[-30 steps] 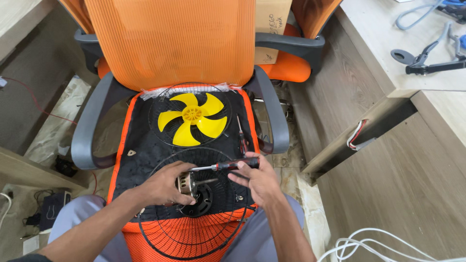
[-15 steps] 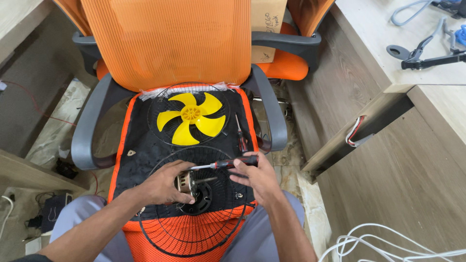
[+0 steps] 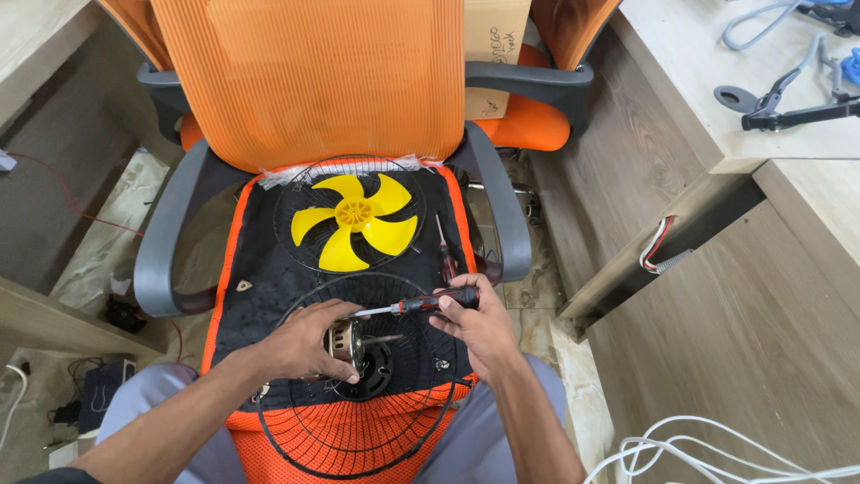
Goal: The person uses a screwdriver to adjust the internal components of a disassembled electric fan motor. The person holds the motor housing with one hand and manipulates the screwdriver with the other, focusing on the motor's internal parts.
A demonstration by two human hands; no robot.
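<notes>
My right hand (image 3: pixel 479 324) is wrapped tight round the handle of a screwdriver (image 3: pixel 428 303), black and red, held nearly level with its shaft pointing left. The tip meets the top of a small fan motor (image 3: pixel 345 341), a brassy round body with a thin shaft sticking out to the right. My left hand (image 3: pixel 300 345) cups that motor from the left, fingers curled over and under it, pressing it in place. The motor sits over the dark hub at the middle of a wire fan guard (image 3: pixel 358 421), which lies flat on the seat of an orange chair (image 3: pixel 305 81) and overhangs the seat's front edge above my knees.

Further back on the seat, well apart from my hands, a yellow fan blade (image 3: pixel 354 220) lies inside a second wire guard (image 3: pixel 296 246). A second screwdriver (image 3: pixel 445 255) with a red handle lies along the seat's right edge, just beside that guard. The seat is covered by a black mat (image 3: pixel 260 296).

To the right stands a wooden desk (image 3: pixel 717 108); on it lie pliers (image 3: pixel 775 94). White cables (image 3: pixel 717 457) trail across the lower right corner.
</notes>
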